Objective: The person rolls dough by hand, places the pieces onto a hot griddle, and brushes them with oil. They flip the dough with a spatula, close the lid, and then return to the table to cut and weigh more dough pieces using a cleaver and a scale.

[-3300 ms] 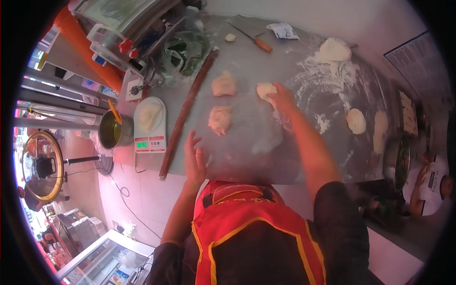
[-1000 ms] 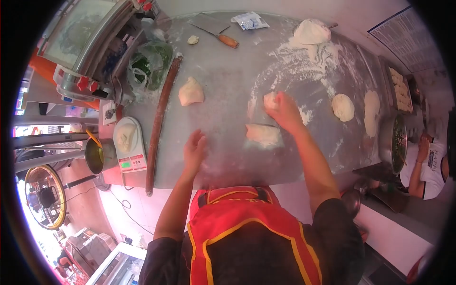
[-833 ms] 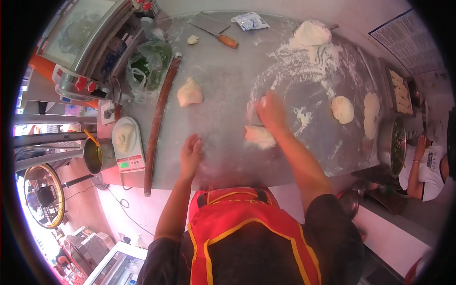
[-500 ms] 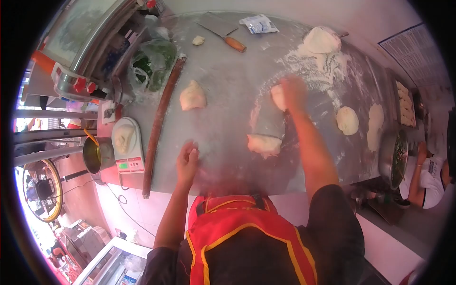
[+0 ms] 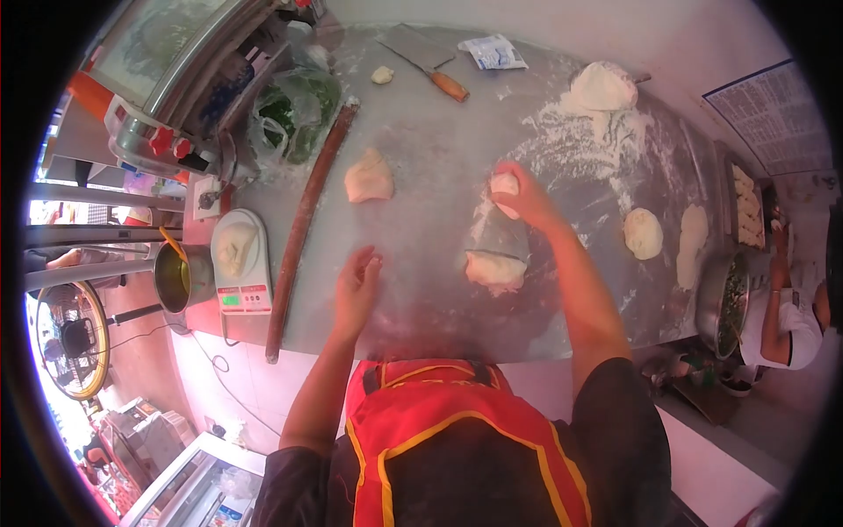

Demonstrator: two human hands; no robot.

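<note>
My right hand [image 5: 520, 195] is closed round a small piece of dough [image 5: 504, 191] on the metal table [image 5: 430, 220]. Nearer to me, just below it, lies another dough lump [image 5: 495, 270]. My left hand [image 5: 357, 279] hovers over the table's near left part with its fingers loosely curled; nothing shows in it. Further off, above my left hand, sits a dough piece [image 5: 370, 176]. A long brown rolling pin [image 5: 305, 224] lies to the left of that piece.
At left stand a scale [image 5: 240, 263] with dough on it and a metal pot [image 5: 183, 279]. A cleaver [image 5: 428, 64], a packet [image 5: 493, 52] and floured dough [image 5: 604, 87] lie at the back. On the right are round dough [image 5: 644, 234], a bowl [image 5: 723, 303] and another person [image 5: 790, 325].
Two lumps once lay at left; one now remains there. My right hand holds dough and has shifted about over the floured area; another lump now lies below it. My left hand remains at the near left.
</note>
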